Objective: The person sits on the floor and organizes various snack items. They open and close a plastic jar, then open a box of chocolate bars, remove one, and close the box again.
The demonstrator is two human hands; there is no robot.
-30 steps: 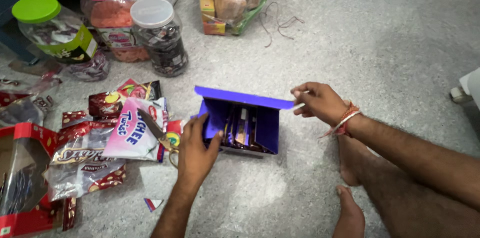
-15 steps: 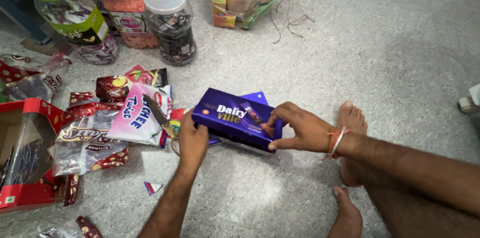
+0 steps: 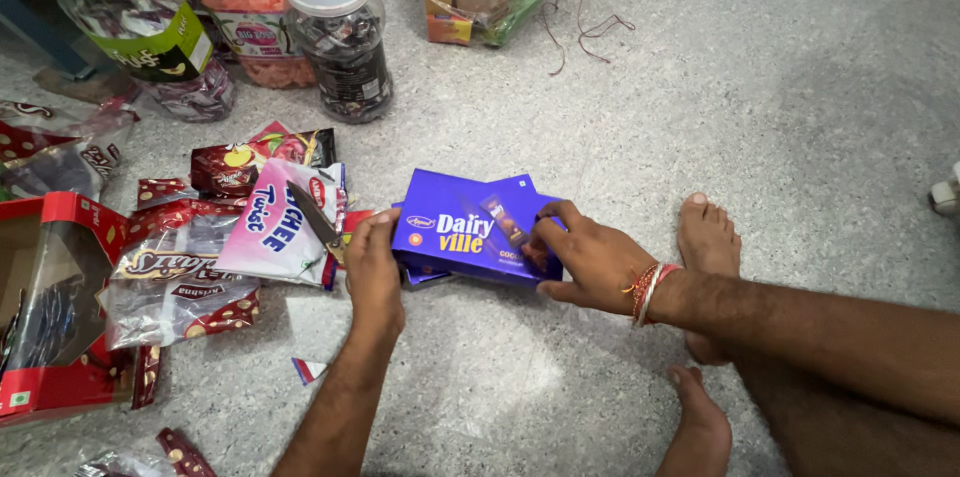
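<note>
A purple box [image 3: 470, 232] lies on the grey floor [image 3: 760, 97], lid side up, between two hands. The left hand [image 3: 372, 272] grips its left end, fingers curled round the edge and partly hidden. The right hand [image 3: 590, 262] presses on its right end, fingertips spread flat on the lid; whether the lid is fully closed cannot be seen. Three sweet jars [image 3: 340, 37] stand at the top left, the green-lidded one cut off. Several crinkled snack packets [image 3: 270, 227] overlap beside the box. A red carton [image 3: 60, 317] is cut off at the left edge. Two bare feet [image 3: 705, 237] rest nearby.
</note>
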